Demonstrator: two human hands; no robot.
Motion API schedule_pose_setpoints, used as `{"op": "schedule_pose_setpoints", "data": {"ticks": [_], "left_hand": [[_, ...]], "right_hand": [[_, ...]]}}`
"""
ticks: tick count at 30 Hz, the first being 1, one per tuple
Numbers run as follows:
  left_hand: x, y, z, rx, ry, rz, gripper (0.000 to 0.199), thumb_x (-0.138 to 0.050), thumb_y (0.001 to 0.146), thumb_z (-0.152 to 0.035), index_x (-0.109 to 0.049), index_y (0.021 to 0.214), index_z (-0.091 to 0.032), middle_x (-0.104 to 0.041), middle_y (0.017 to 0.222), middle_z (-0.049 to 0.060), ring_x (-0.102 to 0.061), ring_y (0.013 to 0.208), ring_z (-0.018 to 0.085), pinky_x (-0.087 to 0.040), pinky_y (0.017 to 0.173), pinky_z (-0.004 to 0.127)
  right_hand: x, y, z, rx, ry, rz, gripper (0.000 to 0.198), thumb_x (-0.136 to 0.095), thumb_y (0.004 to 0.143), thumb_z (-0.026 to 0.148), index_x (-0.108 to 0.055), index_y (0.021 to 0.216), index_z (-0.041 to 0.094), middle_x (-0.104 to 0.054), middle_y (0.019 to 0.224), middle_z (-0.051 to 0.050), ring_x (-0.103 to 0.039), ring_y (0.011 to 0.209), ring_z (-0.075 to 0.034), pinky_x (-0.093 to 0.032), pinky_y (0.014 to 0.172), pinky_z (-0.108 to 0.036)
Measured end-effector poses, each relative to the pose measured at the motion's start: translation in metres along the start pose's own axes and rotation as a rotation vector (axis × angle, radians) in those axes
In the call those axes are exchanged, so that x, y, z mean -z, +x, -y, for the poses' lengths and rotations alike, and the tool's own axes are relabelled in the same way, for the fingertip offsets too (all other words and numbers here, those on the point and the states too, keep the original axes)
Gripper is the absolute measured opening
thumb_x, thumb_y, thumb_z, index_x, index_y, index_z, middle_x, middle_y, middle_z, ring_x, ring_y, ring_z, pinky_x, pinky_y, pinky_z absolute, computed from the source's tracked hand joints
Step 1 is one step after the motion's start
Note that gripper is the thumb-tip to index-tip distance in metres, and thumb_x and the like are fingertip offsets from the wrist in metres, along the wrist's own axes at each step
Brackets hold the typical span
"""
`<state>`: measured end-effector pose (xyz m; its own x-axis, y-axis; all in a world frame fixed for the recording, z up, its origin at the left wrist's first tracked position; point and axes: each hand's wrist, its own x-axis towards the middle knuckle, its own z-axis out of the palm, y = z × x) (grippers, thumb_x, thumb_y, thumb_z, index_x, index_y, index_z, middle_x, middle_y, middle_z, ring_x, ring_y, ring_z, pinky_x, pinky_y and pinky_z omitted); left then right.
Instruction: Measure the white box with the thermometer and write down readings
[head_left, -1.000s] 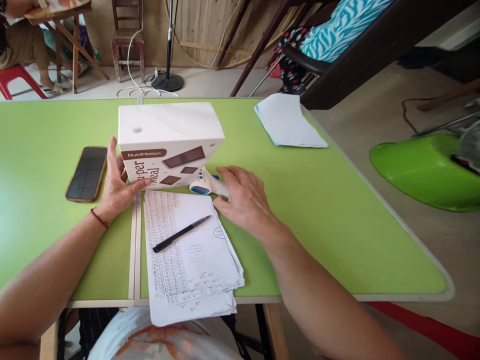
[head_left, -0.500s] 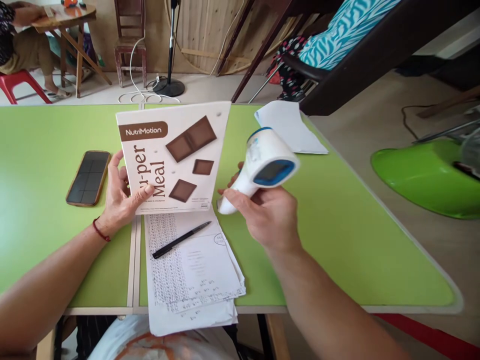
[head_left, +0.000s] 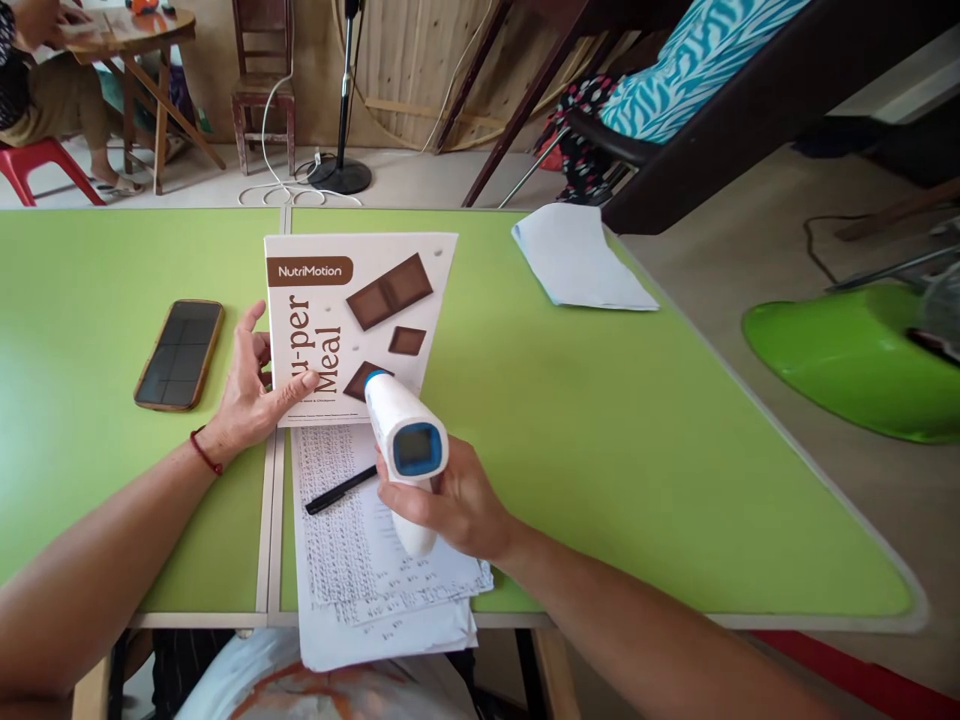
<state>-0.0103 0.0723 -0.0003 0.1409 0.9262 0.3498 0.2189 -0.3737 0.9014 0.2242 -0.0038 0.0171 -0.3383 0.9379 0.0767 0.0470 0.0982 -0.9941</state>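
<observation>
My left hand (head_left: 262, 385) grips the left edge of a white NutriMotion box (head_left: 405, 295) printed with chocolate pieces, thumb on its front. My right hand (head_left: 461, 500) is wrapped round the handle of a white and blue infrared thermometer (head_left: 394, 415). Its blue-framed screen faces me, and its front end overlaps the box's lower right part; whether they touch I cannot tell. Below the box lie handwritten papers (head_left: 390, 600), and a black pen (head_left: 337, 492) rests on them, partly hidden by the thermometer and my right hand.
A smartphone (head_left: 180, 355) lies left of the box on the green table (head_left: 600, 450). Folded white paper (head_left: 581, 260) is at the far right. Beyond the table are a microphone stand base (head_left: 341, 177), a wooden chair (head_left: 262, 85) and seated people. A green plastic seat (head_left: 840, 365) stands right.
My right hand has brought the thermometer left and down, from beside the box to in front of its lower right corner, over the papers. The box has shifted slightly and turned more upright.
</observation>
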Motion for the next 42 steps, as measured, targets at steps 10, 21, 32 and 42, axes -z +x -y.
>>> {"op": "schedule_pose_setpoints", "data": {"ticks": [10, 21, 32, 42], "left_hand": [[-0.001, 0.001, 0.002, -0.003, -0.013, -0.007, 0.094, -0.081, 0.078, -0.063, -0.034, 0.15, -0.027, -0.064, 0.116, 0.011, -0.065, 0.118, 0.036, -0.06, 0.093, 0.053], [0.0, 0.001, 0.002, -0.006, -0.008, -0.001, 0.096, -0.081, 0.078, -0.062, -0.032, 0.152, -0.026, -0.064, 0.115, 0.012, -0.064, 0.119, 0.037, -0.059, 0.094, 0.055], [0.0, 0.002, 0.001, -0.018, -0.025, 0.008, 0.096, -0.083, 0.078, -0.06, -0.033, 0.153, -0.025, -0.066, 0.115, 0.012, -0.065, 0.117, 0.036, -0.059, 0.095, 0.055], [0.0, 0.002, 0.01, -0.033, -0.042, 0.01, 0.098, -0.084, 0.077, -0.058, -0.031, 0.153, -0.024, -0.065, 0.115, 0.01, -0.065, 0.119, 0.034, -0.058, 0.097, 0.052]], "right_hand": [[-0.005, 0.002, -0.006, -0.128, 0.049, -0.022, 0.026, -0.074, 0.071, 0.037, -0.052, 0.074, 0.024, -0.058, 0.064, 0.004, -0.052, 0.058, -0.014, -0.047, 0.055, -0.032], [-0.007, 0.002, -0.01, -0.145, 0.048, -0.008, 0.025, -0.074, 0.071, 0.037, -0.052, 0.07, 0.024, -0.054, 0.062, 0.004, -0.049, 0.056, -0.014, -0.046, 0.056, -0.033], [-0.008, 0.002, -0.004, -0.174, 0.022, -0.009, 0.025, -0.071, 0.071, 0.038, -0.05, 0.065, 0.024, -0.052, 0.061, 0.004, -0.048, 0.056, -0.013, -0.045, 0.056, -0.033], [-0.009, 0.004, -0.003, -0.198, 0.037, -0.013, 0.028, -0.071, 0.069, 0.039, -0.047, 0.063, 0.025, -0.051, 0.06, 0.004, -0.047, 0.056, -0.013, -0.044, 0.055, -0.033]]}}
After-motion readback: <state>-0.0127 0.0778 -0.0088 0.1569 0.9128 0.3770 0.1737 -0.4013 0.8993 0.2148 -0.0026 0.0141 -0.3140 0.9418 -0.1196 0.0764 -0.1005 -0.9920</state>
